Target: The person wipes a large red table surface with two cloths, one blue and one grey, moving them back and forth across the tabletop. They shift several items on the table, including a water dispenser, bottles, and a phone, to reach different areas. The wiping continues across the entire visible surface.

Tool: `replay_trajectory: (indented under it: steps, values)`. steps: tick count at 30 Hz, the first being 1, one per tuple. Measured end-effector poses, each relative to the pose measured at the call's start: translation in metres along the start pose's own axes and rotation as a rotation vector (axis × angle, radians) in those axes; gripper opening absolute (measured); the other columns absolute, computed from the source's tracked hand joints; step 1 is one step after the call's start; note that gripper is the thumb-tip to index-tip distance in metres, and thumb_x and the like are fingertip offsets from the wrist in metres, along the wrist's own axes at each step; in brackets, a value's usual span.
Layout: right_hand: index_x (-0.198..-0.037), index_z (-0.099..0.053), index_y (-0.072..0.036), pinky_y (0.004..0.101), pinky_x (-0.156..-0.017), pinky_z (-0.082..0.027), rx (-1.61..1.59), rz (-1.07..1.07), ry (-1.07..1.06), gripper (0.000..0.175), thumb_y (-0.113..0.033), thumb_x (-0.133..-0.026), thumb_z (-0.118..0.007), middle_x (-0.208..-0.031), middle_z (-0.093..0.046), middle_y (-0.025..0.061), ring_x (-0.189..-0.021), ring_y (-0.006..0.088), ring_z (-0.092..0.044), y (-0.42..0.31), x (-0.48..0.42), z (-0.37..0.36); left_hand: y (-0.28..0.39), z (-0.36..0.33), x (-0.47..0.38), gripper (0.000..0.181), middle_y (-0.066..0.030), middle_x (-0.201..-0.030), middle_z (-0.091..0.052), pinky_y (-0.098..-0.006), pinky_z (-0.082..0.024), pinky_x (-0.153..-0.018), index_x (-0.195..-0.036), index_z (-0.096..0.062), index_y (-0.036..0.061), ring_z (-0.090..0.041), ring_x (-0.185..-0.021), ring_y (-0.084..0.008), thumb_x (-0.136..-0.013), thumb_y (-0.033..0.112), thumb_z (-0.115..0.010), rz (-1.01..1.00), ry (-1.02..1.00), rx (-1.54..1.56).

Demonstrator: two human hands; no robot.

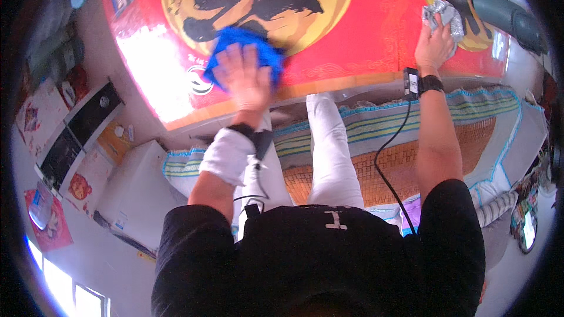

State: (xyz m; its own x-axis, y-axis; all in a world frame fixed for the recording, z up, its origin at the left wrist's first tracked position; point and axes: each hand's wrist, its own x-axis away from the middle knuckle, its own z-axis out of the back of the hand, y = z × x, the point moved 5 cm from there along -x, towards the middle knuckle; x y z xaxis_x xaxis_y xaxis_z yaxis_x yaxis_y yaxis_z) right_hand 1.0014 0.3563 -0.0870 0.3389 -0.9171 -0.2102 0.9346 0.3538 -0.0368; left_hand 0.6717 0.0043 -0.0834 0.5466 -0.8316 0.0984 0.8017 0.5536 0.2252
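My left hand presses flat on a blue cloth, holding it against the red table cover near the front edge. The fingers are spread, and hand and cloth are blurred. Farther right, my right hand holds a crumpled grey-white cloth down on the same cover, with part of the cloth bunched beyond the fingertips. The cover is glossy and carries large black brush characters on yellow discs. Glare hides part of its left side.
A wooden table edge runs before my legs. A couch with a striped, fringed cover and brown woven mat lies below. A dark green cylindrical object is at the far right. A black cable hangs from my right wrist device. A white cabinet stands left.
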Motion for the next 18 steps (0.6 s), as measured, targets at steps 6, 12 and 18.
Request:
replay_trajectory:
  steps: [6, 12, 18]
  values:
    - [-0.143, -0.053, -0.019, 0.0541, -0.108, -0.039, 0.091, 0.020, -0.004, 0.051, -0.048, -0.103, -0.042, -0.142, -0.055, 0.0170, -0.131, 0.0407, -0.050, -0.006, 0.005, -0.004, 0.079, 0.004, 0.000, 0.063, -0.0061, -0.160, -0.036, -0.0613, -0.015, -0.119, -0.148, -0.047, 0.0281, -0.026, -0.149, -0.0355, -0.090, 0.046, -0.062, -0.428, -0.180, 0.120]
    - [-0.147, -0.049, -0.017, 0.0561, -0.109, -0.036, 0.037, -0.323, -0.052, 0.066, -0.062, -0.099, -0.038, -0.146, -0.048, 0.0261, -0.130, 0.0459, -0.048, -0.009, 0.016, -0.007, -0.088, 0.025, 0.058, 0.062, -0.0084, -0.161, -0.032, -0.0583, -0.014, -0.120, -0.150, -0.045, 0.0273, -0.023, -0.151, -0.0353, -0.091, 0.039, -0.063, -0.102, -0.328, -0.095]
    - [-0.150, -0.045, -0.020, 0.0547, -0.105, -0.041, 0.145, -0.212, -0.147, 0.061, -0.057, -0.100, -0.041, -0.142, -0.051, 0.0243, -0.127, 0.0438, -0.051, -0.012, 0.012, -0.008, -0.257, 0.055, 0.092, 0.057, -0.0121, -0.168, -0.015, -0.0566, -0.012, -0.121, -0.159, -0.027, 0.0196, -0.010, -0.154, -0.0393, -0.106, 0.035, -0.040, 0.514, 0.035, -0.134]
